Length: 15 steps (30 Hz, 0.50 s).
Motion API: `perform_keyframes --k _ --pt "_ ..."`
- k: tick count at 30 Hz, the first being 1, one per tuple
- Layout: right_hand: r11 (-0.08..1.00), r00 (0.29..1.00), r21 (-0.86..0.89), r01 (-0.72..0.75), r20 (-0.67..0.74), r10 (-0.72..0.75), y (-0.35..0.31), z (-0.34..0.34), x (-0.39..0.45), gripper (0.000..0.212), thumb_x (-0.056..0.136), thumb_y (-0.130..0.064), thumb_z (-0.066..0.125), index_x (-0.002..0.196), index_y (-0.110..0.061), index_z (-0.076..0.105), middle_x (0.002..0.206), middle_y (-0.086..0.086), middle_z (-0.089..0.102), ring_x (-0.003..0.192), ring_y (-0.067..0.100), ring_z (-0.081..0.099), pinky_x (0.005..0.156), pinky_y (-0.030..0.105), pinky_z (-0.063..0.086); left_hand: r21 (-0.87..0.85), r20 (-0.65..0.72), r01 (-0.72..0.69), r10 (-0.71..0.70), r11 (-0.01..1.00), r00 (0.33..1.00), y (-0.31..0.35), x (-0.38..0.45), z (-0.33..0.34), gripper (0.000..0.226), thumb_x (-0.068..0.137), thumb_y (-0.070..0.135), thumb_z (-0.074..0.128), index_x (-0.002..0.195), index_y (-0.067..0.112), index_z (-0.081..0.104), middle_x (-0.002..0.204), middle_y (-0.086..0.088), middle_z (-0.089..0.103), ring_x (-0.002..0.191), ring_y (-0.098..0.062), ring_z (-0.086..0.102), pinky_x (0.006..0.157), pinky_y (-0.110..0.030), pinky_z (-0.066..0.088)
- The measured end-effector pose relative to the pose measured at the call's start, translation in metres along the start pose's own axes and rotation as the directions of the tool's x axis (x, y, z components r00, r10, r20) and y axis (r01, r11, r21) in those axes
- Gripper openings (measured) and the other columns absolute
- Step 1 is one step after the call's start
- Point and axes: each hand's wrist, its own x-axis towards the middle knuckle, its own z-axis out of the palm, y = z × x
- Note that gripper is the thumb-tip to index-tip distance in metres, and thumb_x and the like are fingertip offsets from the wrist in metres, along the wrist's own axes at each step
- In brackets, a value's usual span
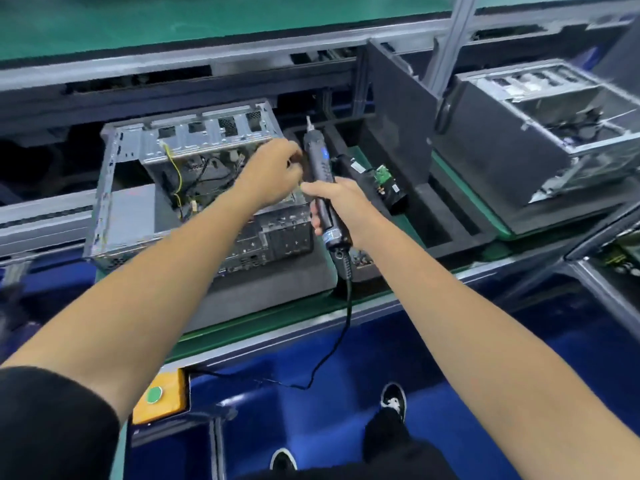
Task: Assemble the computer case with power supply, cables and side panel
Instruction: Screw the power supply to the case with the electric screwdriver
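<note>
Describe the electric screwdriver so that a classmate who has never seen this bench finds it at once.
Start at the open metal computer case on the green conveyor. Immediately right of it, the right hand grips a dark, pen-shaped electric screwdriver, bit pointing away. Only it trails a black cord.

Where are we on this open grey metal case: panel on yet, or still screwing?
Done: wiring, including a yellow cable, already sits inside the open grey metal computer case.
In hand: the right hand grips a black corded electric screwdriver, bit pointing up; the left hand is at the case's top edge with fingers curled, contents unclear.
Left: the case side is open, and a dark flat panel leans beside it.
</note>
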Motion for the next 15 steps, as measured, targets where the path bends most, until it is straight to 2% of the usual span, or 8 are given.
perform_keyframes --k 2,4,7,9,11,13,15 --pt "1.0 0.998 0.017 -0.016 -0.066 0.017 -0.001 -0.041 0.012 0.013 0.089 -0.006 0.063 0.087 -0.005 0.05 0.059 0.01 0.048 0.041 0.022 0.048 0.041 0.026 0.042 0.014 0.054 -0.064 0.063 0.998 0.997 0.031 0.019 0.027 0.018 0.083 0.006 0.05 0.092 -0.003 0.063 0.096 -0.022 0.061 0.092 -0.035 0.055 0.077 -0.039 0.042" --pt "0.998 0.992 -0.008 -0.058 -0.115 0.057 0.0 -0.083 0.025 0.011 0.086 -0.004 0.06 0.092 -0.005 0.05 0.06 0.011 0.047 0.04 0.022 0.048 0.042 0.027 0.043 0.031 0.136 -0.057 0.052 0.998 0.989 0.055 0.039 0.059 0.018 0.084 0.006 0.05 0.091 -0.005 0.062 0.096 -0.022 0.062 0.09 -0.035 0.056 0.075 -0.038 0.041" --pt "0.983 0.976 -0.088 -0.162 -0.16 0.147 0.013 -0.136 0.043 0.029 0.083 -0.005 0.059 0.109 -0.007 0.047 0.07 0.012 0.047 0.043 0.023 0.051 0.046 0.031 0.046 0.072 0.303 0.033 -0.053 0.997 0.951 0.08 0.061 0.111 0.012 0.083 0.006 0.049 0.078 -0.003 0.056 0.083 -0.018 0.059 0.079 -0.031 0.052 0.062 -0.035 0.035" --pt "0.96 0.967 -0.161 -0.229 -0.15 0.205 0.027 -0.159 0.051 0.043 0.081 -0.008 0.061 0.116 -0.015 0.038 0.082 0.011 0.048 0.051 0.024 0.055 0.054 0.036 0.05 0.114 0.404 0.1 -0.138 0.988 0.904 0.082 0.066 0.145 0.022 0.084 0.006 0.051 0.064 0.004 0.043 0.07 -0.011 0.049 0.069 -0.027 0.044 0.056 -0.034 0.029" --pt "0.933 0.962 -0.241 -0.267 -0.118 0.245 0.043 -0.174 0.056 0.042 0.082 -0.01 0.063 0.114 -0.016 0.038 0.09 0.01 0.049 0.062 0.024 0.056 0.062 0.041 0.055 0.162 0.495 0.141 -0.204 0.977 0.845 0.077 0.062 0.172 0.034 0.086 0.007 0.056 0.06 0.011 0.035 0.065 -0.003 0.039 0.063 -0.023 0.039 0.053 -0.034 0.027" --pt "0.932 0.96 -0.231 -0.28 -0.087 0.267 0.057 -0.182 0.061 0.031 0.085 -0.007 0.062 0.111 -0.01 0.046 0.079 0.011 0.053 0.05 0.023 0.055 0.051 0.034 0.053 0.204 0.567 0.163 -0.253 0.965 0.784 0.07 0.055 0.194 0.035 0.088 0.004 0.056 0.062 0.013 0.034 0.066 -0.002 0.039 0.065 -0.024 0.042 0.055 -0.032 0.03" --pt "0.929 0.951 -0.201 -0.31 -0.084 0.299 0.068 -0.186 0.065 0.022 0.086 -0.005 0.063 0.105 -0.006 0.052 0.069 0.011 0.053 0.041 0.02 0.053 0.043 0.03 0.05 0.255 0.624 0.165 -0.293 0.953 0.725 0.066 0.049 0.21 0.03 0.087 0.0 0.055 0.065 0.013 0.04 0.072 -0.004 0.047 0.07 -0.026 0.051 0.057 -0.029 0.035"
